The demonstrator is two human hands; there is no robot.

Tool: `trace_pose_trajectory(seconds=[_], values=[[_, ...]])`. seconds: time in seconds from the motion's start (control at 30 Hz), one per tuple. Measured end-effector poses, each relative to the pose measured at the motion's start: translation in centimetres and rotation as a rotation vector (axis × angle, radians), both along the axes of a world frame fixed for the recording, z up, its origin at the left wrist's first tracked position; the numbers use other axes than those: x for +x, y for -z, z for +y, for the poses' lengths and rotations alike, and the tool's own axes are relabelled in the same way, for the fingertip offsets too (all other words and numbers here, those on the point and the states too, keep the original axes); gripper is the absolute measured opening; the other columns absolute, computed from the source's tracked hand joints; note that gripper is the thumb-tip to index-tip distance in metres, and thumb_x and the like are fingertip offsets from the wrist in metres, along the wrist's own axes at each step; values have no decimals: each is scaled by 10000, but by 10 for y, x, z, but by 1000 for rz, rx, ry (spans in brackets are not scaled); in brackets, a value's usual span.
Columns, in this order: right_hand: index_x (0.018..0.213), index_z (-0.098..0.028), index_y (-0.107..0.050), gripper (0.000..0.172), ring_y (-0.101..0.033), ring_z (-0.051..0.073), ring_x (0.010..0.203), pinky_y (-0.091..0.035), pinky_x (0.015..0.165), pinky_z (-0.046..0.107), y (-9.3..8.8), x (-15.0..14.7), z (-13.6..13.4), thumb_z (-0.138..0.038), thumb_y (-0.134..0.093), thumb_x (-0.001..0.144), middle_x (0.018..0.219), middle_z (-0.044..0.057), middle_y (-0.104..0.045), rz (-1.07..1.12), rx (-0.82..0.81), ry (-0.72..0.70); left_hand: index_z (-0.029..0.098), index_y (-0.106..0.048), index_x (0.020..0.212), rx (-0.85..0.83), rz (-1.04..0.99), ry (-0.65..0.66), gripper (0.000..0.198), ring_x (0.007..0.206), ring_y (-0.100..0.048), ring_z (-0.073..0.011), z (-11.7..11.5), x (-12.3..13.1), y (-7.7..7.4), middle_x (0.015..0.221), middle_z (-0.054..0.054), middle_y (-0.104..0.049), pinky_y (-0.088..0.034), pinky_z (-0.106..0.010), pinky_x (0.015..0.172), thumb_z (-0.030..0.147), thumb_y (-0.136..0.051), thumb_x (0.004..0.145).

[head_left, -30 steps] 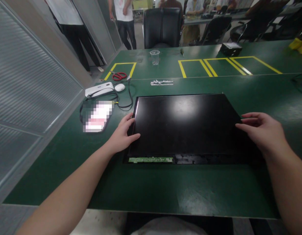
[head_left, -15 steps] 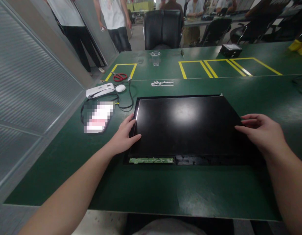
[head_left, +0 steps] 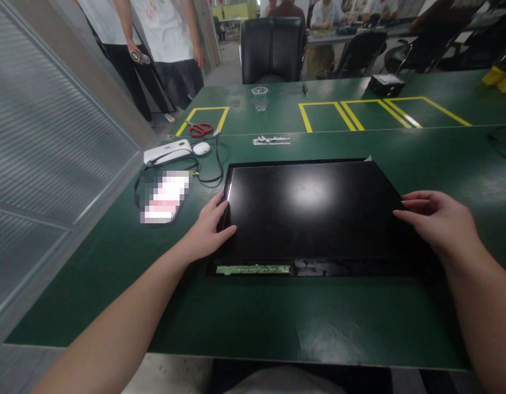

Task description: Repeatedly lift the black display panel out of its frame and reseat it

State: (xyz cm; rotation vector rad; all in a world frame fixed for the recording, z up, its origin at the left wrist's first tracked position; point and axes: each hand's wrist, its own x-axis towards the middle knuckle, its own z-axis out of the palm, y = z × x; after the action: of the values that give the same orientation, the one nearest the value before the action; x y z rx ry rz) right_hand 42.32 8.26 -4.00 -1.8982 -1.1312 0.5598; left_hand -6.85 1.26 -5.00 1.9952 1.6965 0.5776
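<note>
A black display panel (head_left: 318, 219) lies flat on the green table, glossy face up, with a bright reflection on it. Along its near edge runs a narrow green circuit board (head_left: 253, 270), beside a dark strip. My left hand (head_left: 209, 227) grips the panel's left edge, its thumb over the screen face and its fingers along the side. At the opposite edge, my right hand (head_left: 439, 219) holds the panel between thumb and fingers; part of that edge is hidden behind the hand. A small pale tab (head_left: 368, 158) shows at the far right corner.
Left of the panel lie a blurred-out phone (head_left: 166, 197), a white device (head_left: 168, 152) with a cable, a white mouse (head_left: 202, 148) and red scissors (head_left: 201, 130). Beyond it are white scraps (head_left: 271, 140), a plastic cup (head_left: 260, 99) and a black box (head_left: 386, 85). People stand at the far left.
Both hands and the panel stay almost still. In the background, a standing person has shifted left, and a hand there now shows a round object more plainly.
</note>
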Motion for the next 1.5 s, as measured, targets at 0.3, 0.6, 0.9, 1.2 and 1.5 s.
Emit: trace_pose_trajectory(seconds=[0.3, 0.6, 0.9, 1.2, 1.5], values=[[847, -255, -691, 449, -578, 197, 697, -466, 650, 371, -4, -5, -1, -377, -815, 433, 782, 29, -680, -28, -27, -9, 60, -512, 1583, 4, 78, 7, 821, 1674, -251, -447, 0, 1, -1, 1805, -293, -259, -215, -619, 1343, 549, -611, 930], [850, -248, -711, 348, -562, 188, 681, -502, 702, 385, -5, -6, -3, -383, -792, 540, 775, 27, -659, -134, -60, -35, 25, -468, 1618, 0, 81, 14, 879, 1686, -222, -421, -2, 1, 0, 1815, -298, -224, -198, -583, 1354, 588, -577, 951], [865, -263, -735, 333, -601, 225, 727, -485, 765, 413, -1, -3, -4, -477, -743, 610, 765, 33, -679, -265, -98, -98, 57, -487, 1615, 10, 103, 12, 854, 1677, -244, -434, -3, 1, -2, 1815, -280, -242, -218, -614, 1341, 599, -574, 962], [826, -271, -742, 362, -620, 256, 748, -492, 800, 446, -11, -11, -8, -538, -699, 586, 744, 45, -686, -337, -149, -147, 31, -490, 1607, 26, 110, 17, 864, 1673, -250, -447, -2, 1, 0, 1807, -297, -251, -216, -623, 1342, 596, -575, 959], [849, -291, -755, 403, -647, 273, 757, -486, 786, 459, -8, -6, -6, -571, -681, 569, 752, 44, -711, -338, -169, -134, 28, -462, 1628, 8, 127, 11, 873, 1681, -233, -429, -2, 2, -1, 1815, -293, -230, -218, -605, 1345, 597, -552, 972]])
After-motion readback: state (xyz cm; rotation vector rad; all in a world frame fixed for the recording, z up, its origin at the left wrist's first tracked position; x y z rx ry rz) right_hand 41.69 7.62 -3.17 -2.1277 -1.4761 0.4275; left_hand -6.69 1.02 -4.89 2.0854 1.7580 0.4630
